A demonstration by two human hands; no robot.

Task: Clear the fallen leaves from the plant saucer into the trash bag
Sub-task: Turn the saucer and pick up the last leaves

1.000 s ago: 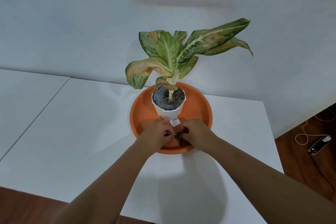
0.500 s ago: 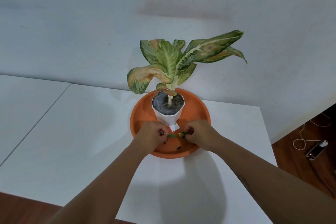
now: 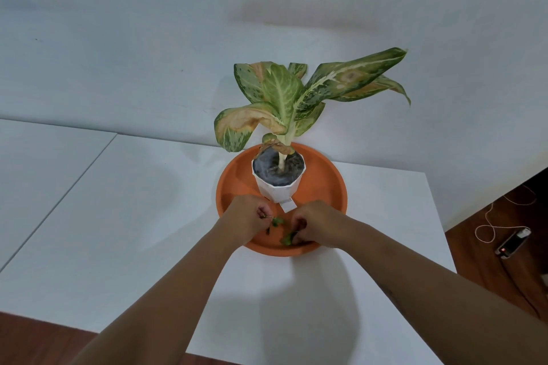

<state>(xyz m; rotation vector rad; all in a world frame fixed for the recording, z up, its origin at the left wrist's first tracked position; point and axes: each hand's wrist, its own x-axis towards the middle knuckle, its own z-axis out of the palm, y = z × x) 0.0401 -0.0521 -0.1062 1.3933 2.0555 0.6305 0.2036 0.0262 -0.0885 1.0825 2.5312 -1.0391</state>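
Both hands were down in the front part of the orange saucer (image 3: 332, 187), right in front of the white pot (image 3: 278, 191). The left hand (image 3: 247, 218) had its fingers curled in tight, pinching a small green leaf (image 3: 278, 221) by what looked like its stem, just above the saucer floor. The right hand (image 3: 317, 224) was curled over too, fingers closed on a second leaf (image 3: 287, 239) lying close to the front rim. A tiny dark scrap (image 3: 267, 230) sat on the saucer between the two hands, though I couldn't tell what it was.

The pot stood upright near the middle of the saucer with a little paper label (image 3: 288, 205) sticking out at its base. The plant (image 3: 284, 98) in it had big speckled leaves, a few gone yellow-brown. The saucer sat on a white counter (image 3: 148, 216) pushed up against a pale wall. Off to the right, on the wood floor, lay a phone (image 3: 513, 243) with a white cable (image 3: 489, 219) looped near it.
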